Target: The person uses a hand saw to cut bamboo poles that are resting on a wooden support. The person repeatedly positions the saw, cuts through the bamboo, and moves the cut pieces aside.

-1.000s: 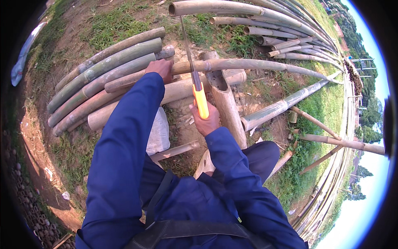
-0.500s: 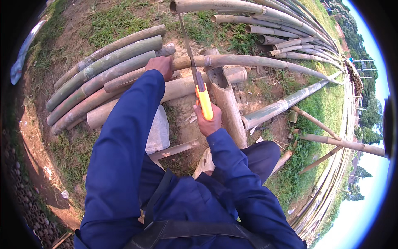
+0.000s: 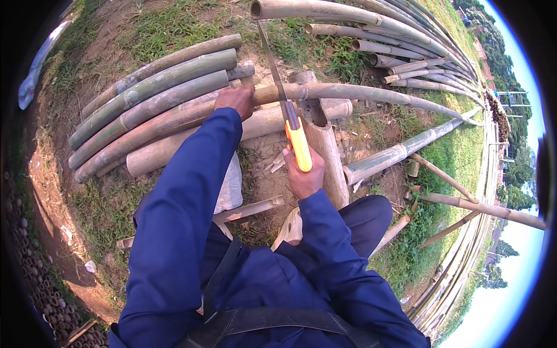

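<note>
My left hand is closed around a bamboo pole that stretches away to the right. In my right hand is a handsaw with a yellow-orange handle, the fingers wrapped round the grip. Its long thin blade points away from me and crosses the pole just right of my left hand; I cannot tell how deep any cut is. The pole passes over the notched end of a thick bamboo piece. Left of my left hand lie several cut bamboo lengths, side by side.
A stack of long bamboo poles lies at the far right. One greenish pole slants across the grass, near a bamboo trestle. A pale block sits beside my left forearm, with a split bamboo piece near my foot.
The pole's left end, seen left of my left hand before, no longer shows there. Both hands and the saw appear slightly further right, as does the whole scene; the blade still crosses the pole.
</note>
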Action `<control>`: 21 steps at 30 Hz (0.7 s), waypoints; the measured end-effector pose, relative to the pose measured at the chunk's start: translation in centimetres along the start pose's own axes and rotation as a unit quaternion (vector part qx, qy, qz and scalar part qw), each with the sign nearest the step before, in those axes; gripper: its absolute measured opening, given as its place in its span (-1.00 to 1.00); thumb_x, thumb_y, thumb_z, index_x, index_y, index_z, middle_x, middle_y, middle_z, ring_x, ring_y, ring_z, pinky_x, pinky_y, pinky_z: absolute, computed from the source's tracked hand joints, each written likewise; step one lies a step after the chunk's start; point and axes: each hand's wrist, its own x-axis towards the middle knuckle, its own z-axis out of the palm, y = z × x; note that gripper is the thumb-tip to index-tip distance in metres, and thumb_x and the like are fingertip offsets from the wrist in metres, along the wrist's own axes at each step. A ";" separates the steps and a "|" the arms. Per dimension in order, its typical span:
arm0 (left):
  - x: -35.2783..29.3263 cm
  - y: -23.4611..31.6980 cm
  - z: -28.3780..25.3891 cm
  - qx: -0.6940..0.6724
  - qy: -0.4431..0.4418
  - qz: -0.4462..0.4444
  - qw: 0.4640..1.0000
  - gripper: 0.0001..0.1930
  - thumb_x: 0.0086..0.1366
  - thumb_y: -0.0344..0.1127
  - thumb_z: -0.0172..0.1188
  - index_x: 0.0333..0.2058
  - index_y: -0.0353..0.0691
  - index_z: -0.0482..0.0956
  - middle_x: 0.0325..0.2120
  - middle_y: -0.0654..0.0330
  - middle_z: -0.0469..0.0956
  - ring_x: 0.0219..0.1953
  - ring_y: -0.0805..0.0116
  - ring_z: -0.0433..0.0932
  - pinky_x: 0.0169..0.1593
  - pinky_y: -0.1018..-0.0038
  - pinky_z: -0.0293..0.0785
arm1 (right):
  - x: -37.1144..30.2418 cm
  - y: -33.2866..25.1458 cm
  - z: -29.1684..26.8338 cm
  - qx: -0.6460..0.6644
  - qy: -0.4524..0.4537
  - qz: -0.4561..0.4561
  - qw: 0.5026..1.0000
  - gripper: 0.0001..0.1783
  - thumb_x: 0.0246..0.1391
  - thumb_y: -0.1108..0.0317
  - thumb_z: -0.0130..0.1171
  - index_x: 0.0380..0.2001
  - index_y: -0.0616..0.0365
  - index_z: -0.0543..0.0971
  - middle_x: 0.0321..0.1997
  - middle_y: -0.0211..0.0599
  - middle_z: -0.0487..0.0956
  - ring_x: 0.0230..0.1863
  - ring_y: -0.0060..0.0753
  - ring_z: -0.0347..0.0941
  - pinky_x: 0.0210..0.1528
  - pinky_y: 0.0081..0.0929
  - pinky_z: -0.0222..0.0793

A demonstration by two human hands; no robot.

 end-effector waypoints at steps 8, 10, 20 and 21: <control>-1.9 1.4 0.2 0.004 -0.025 0.015 1.000 -0.78 0.18 -0.30 0.18 -0.20 -0.23 0.56 -0.36 -0.08 0.70 -0.23 -0.13 0.70 -0.14 0.05 0.61 | -4.5 3.8 -1.0 0.040 0.016 0.031 0.999 -0.65 0.18 0.47 0.34 0.02 0.34 0.62 -0.23 -0.31 0.69 -0.24 -0.62 0.56 -0.11 -0.56 0.49; -2.6 1.2 0.0 -0.028 -0.009 0.003 1.000 -0.76 0.17 -0.29 0.20 -0.19 -0.21 0.56 -0.35 -0.10 0.70 -0.23 -0.15 0.70 -0.13 0.04 0.60 | -3.8 2.6 -1.9 0.031 0.026 -0.027 0.999 -0.66 0.18 0.48 0.34 0.02 0.33 0.63 -0.24 -0.32 0.69 -0.26 -0.62 0.56 -0.13 -0.57 0.49; -1.9 1.6 -3.9 -0.088 -0.038 0.007 0.995 -0.57 0.06 -0.17 0.28 -0.13 -0.30 0.61 -0.35 -0.21 0.68 -0.22 -0.17 0.69 -0.08 0.04 0.59 | -4.2 -1.0 -3.8 0.045 0.040 -0.064 0.996 -0.72 0.18 0.52 0.31 -0.04 0.35 0.64 -0.26 -0.36 0.69 -0.28 -0.62 0.56 -0.19 -0.58 0.49; -1.9 1.3 -3.9 -0.129 -0.096 -0.020 0.987 -0.54 0.04 -0.17 0.31 -0.12 -0.34 0.60 -0.38 -0.18 0.67 -0.25 -0.11 0.70 -0.13 0.07 0.60 | -4.7 -1.3 -4.0 0.050 0.036 -0.049 0.997 -0.72 0.18 0.52 0.31 -0.04 0.35 0.64 -0.26 -0.35 0.69 -0.28 -0.61 0.57 -0.18 -0.57 0.49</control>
